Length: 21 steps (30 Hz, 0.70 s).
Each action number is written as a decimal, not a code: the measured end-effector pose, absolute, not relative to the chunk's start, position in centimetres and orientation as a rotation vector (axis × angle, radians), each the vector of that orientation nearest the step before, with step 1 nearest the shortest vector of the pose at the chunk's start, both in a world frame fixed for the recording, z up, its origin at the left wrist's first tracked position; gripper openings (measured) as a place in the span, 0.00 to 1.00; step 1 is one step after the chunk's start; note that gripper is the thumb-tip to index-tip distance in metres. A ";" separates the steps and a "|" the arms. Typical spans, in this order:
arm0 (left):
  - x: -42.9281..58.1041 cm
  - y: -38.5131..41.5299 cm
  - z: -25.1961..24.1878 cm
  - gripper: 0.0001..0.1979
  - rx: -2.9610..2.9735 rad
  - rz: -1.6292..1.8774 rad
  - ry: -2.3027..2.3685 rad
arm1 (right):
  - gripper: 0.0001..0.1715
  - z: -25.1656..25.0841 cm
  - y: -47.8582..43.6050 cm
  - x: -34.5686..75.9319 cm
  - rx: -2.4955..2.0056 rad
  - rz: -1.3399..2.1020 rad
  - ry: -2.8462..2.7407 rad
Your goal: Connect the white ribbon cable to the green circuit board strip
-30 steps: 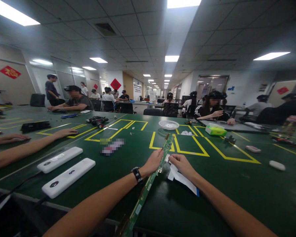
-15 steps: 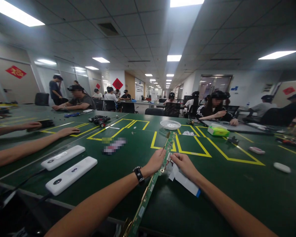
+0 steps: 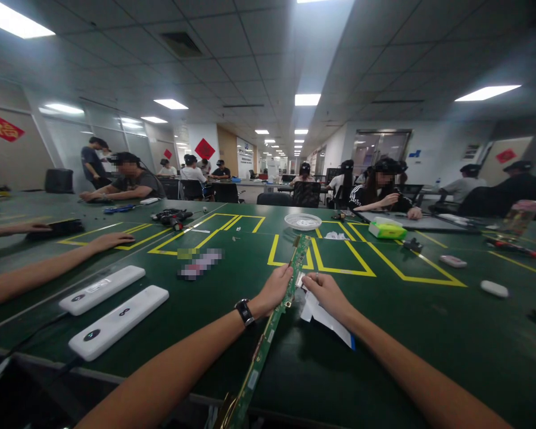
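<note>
One long green circuit board (image 3: 271, 325): right in the middle here, held above the dark green table (image 3: 397, 351), between both hands.
Long axis: running from the bottom edge of view up and away, leaning right; far end aimed roughly at the white plastic basket (image 3: 302, 227).
Left hand (image 3: 273, 290): wrapped around the board's farther part, gripping from the left side.
Right hand (image 3: 328, 292): fingers pinched on the flat white ribbon cable (image 3: 328, 322), just beside the board's right edge.
Ribbon tail: slanting down rightward to a blue tip (image 3: 352, 342); upper end seated or loose, cannot tell.
Step in hand: apparently working the cable end at the board's edge.
Next move: seems to call for a steady board, delicate fingertips, no twisting.
</note>
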<state>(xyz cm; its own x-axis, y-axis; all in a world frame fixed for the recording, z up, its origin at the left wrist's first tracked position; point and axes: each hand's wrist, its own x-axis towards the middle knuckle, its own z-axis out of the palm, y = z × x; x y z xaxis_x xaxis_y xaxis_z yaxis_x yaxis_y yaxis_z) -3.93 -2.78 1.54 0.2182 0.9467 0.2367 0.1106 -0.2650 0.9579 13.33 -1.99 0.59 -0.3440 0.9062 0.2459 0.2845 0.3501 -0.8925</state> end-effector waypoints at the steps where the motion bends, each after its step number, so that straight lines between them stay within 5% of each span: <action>1: -3.9 -2.9 1.6 0.17 1.596 1.145 1.026 | 0.23 0.6 -2.0 13.4 -1.044 1.005 -1.823; 21: -4.2 -2.9 1.1 0.19 1.454 0.974 0.856 | 0.25 0.6 -1.6 14.0 -1.026 1.139 -1.885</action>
<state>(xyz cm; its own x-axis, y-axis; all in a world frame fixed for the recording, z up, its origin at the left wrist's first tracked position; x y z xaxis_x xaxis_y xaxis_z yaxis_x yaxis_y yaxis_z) -4.22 -2.87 1.12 0.3935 0.9136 0.1022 -0.0160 -0.1043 0.9944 14.00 -1.61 0.57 -0.4438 0.8819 0.1592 0.2692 0.3007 -0.9149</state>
